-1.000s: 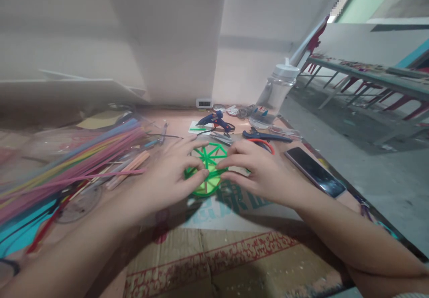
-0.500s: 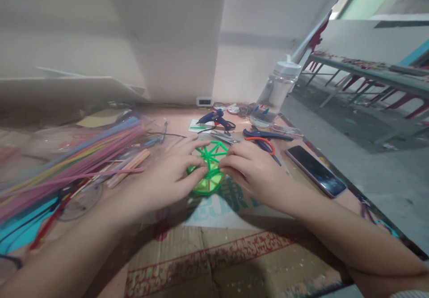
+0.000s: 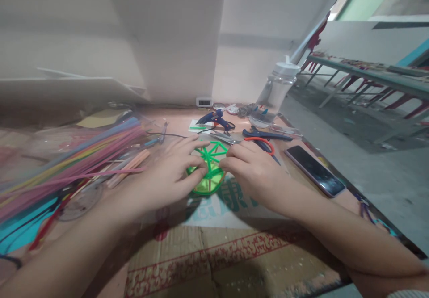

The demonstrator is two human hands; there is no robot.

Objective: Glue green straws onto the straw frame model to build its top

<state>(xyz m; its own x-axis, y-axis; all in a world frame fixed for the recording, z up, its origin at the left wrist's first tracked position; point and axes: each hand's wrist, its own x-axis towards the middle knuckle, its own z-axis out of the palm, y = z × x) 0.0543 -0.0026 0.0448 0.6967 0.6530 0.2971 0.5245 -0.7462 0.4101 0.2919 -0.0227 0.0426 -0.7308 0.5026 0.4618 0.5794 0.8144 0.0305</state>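
A green wheel made of straws (image 3: 209,166), with spokes and a round rim, lies on flattened cardboard (image 3: 214,253) in the middle of the table. My left hand (image 3: 167,175) grips its left side, the thumb pressed near the hub. My right hand (image 3: 250,168) pinches the wheel's right side with curled fingers. Both hands cover parts of the rim.
A long bundle of coloured straws (image 3: 70,161) lies at the left. Behind the wheel are a blue glue gun (image 3: 214,119), scissors with red and blue handles (image 3: 264,139), a clear bottle (image 3: 276,94) and a phone (image 3: 315,170) near the right table edge. White boards stand at the back.
My right hand has slid a little left, closing in on the wheel's hub, and its fingers have curled more. The left hand has barely moved.
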